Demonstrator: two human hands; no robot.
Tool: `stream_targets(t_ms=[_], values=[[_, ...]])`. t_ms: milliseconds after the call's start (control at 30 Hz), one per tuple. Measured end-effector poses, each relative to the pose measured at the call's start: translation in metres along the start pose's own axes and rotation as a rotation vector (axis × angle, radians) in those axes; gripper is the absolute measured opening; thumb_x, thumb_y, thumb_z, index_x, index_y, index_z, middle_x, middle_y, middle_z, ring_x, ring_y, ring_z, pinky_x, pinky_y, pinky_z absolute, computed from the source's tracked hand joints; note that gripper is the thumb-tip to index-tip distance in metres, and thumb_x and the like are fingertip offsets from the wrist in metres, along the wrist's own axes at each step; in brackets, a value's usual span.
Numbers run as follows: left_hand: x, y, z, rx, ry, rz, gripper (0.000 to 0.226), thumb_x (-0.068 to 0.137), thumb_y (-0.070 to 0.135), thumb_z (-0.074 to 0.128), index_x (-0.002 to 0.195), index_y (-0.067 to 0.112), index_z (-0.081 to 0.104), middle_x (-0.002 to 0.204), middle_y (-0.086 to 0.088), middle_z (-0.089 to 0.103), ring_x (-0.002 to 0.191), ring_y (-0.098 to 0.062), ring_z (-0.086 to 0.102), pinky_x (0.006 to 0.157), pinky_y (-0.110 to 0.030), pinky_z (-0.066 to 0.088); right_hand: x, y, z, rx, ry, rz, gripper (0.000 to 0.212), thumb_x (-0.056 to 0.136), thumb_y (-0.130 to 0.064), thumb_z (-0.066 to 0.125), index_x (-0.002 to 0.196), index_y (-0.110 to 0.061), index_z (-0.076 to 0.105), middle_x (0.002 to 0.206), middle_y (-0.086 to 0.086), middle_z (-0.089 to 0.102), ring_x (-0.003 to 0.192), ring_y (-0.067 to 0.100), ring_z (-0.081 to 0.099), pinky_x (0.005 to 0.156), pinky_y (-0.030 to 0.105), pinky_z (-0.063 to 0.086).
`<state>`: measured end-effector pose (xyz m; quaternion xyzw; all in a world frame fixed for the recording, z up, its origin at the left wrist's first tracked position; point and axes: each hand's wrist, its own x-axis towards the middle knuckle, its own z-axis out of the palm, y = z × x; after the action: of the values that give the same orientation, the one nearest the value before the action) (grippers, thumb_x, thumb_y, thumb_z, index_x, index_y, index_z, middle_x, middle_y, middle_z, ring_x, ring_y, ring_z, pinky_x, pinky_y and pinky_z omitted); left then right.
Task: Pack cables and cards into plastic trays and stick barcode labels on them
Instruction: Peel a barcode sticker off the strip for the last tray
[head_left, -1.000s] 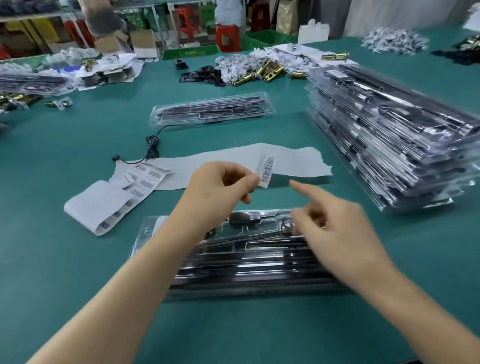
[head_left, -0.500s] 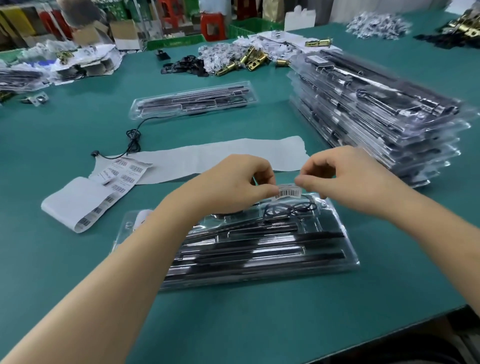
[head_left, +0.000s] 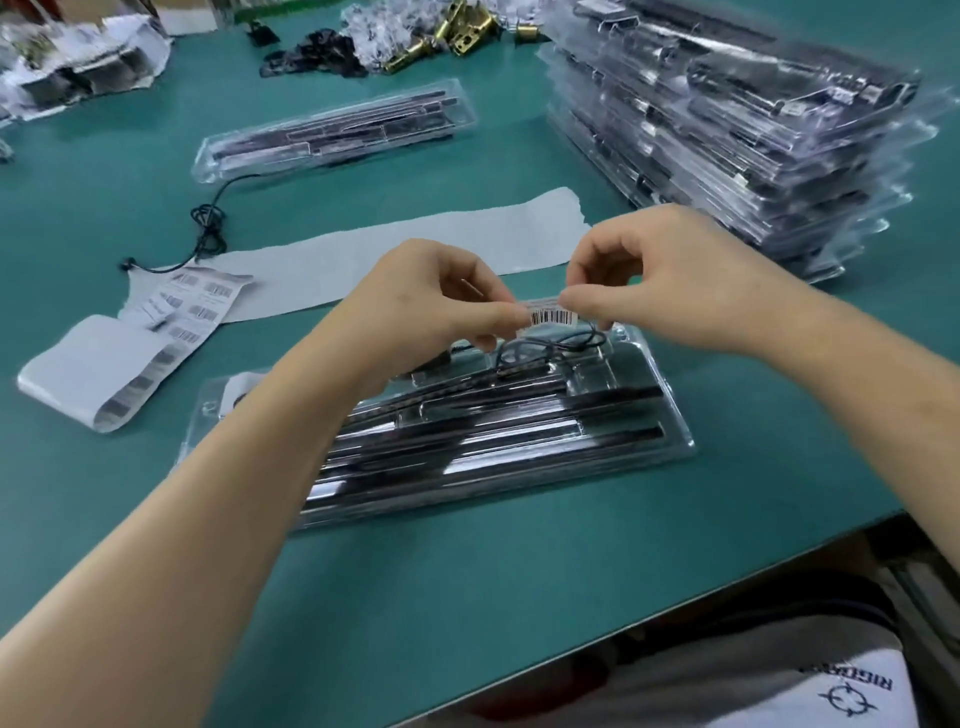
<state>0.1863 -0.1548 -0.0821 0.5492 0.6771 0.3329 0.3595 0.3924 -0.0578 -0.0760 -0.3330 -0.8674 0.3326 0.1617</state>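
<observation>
Fingers (head_left: 501, 313) of left hand (head_left: 441, 306) and right hand (head_left: 654, 291) pinch barcode label (head_left: 553, 317) over clear tray (head_left: 680, 441) holding black cable (head_left: 550, 345), dark strips (head_left: 519, 431).

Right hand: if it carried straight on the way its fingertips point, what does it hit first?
Probably the left hand: the right hand points leftward along the barcode label that both pinch. Depth is unclear.

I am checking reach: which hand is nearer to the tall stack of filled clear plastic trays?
Right. The right hand is close in front of the stack; the left hand is farther away, beyond the small white barcode label that both pinch.
</observation>
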Motion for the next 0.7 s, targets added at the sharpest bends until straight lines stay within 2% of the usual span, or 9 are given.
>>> stream_targets(t_ms=[100,200,300,433,500,600,700], values=[[0.0,0.001,0.001,-0.009,0.011,-0.021,0.018,0.081,0.032,0.087,0.083,0.017,0.078,0.068,-0.002,0.075,0.051,-0.009,0.055,0.044,-0.019,0.034,0.002,0.003,-0.001,0.023,-0.028,0.007,0.01,0.087,-0.025,0.077,0.078,-0.024,0.073,0.071,-0.008,0.073,0.064,0.006,0.067,0.063,0.015,0.051],[0.001,-0.001,0.005,0.041,0.045,-0.042,0.019,0.08,0.03,0.088,0.092,0.019,0.076,0.067,0.0,0.076,0.045,-0.004,0.054,0.043,-0.014,0.036,0.005,0.008,0.0,0.023,-0.093,0.049,0.012,0.088,-0.027,0.076,0.077,-0.023,0.073,0.067,-0.01,0.073,0.058,0.003,0.065,0.058,0.011,0.046],[0.001,-0.003,0.01,0.094,0.03,-0.056,0.013,0.082,0.027,0.086,0.085,0.018,0.078,0.069,0.002,0.077,0.056,-0.005,0.067,0.05,-0.011,0.042,0.008,0.012,0.002,-0.009,-0.16,0.085,0.014,0.09,-0.031,0.072,0.079,-0.023,0.074,0.071,-0.012,0.074,0.061,0.006,0.068,0.066,0.023,0.048],[-0.001,-0.006,0.017,0.117,0.043,-0.083,0.012,0.087,0.028,0.082,0.079,0.019,0.078,0.07,0.003,0.077,0.061,-0.007,0.068,0.049,-0.011,0.042,0.012,0.016,0.006,-0.04,-0.161,0.103,0.023,0.088,-0.043,0.075,0.076,-0.023,0.072,0.069,-0.013,0.073,0.058,0.004,0.067,0.065,0.027,0.047],[-0.002,-0.007,0.02,0.138,0.069,-0.09,0.014,0.087,0.03,0.081,0.077,0.021,0.078,0.07,0.004,0.076,0.06,-0.007,0.066,0.048,-0.013,0.044,0.014,0.018,0.009,-0.09,-0.146,0.101,0.024,0.087,-0.044,0.076,0.075,-0.024,0.071,0.068,-0.015,0.072,0.057,0.001,0.064,0.062,0.024,0.045],[-0.003,-0.006,0.024,0.157,0.101,-0.099,0.013,0.086,0.027,0.08,0.075,0.021,0.077,0.067,0.006,0.075,0.058,-0.005,0.067,0.053,-0.014,0.05,0.017,0.02,0.013,-0.161,-0.116,0.085,0.022,0.086,-0.042,0.078,0.074,-0.025,0.071,0.065,-0.016,0.07,0.057,-0.006,0.061,0.052,0.01,0.039],[-0.004,-0.003,0.028,0.168,0.12,-0.089,0.013,0.086,0.021,0.079,0.073,0.018,0.076,0.064,0.006,0.074,0.055,-0.003,0.068,0.05,-0.012,0.046,0.018,0.021,0.016,-0.232,-0.094,0.062,0.022,0.086,-0.04,0.079,0.073,-0.026,0.07,0.063,-0.012,0.067,0.06,-0.01,0.058,0.052,0.006,0.038]])
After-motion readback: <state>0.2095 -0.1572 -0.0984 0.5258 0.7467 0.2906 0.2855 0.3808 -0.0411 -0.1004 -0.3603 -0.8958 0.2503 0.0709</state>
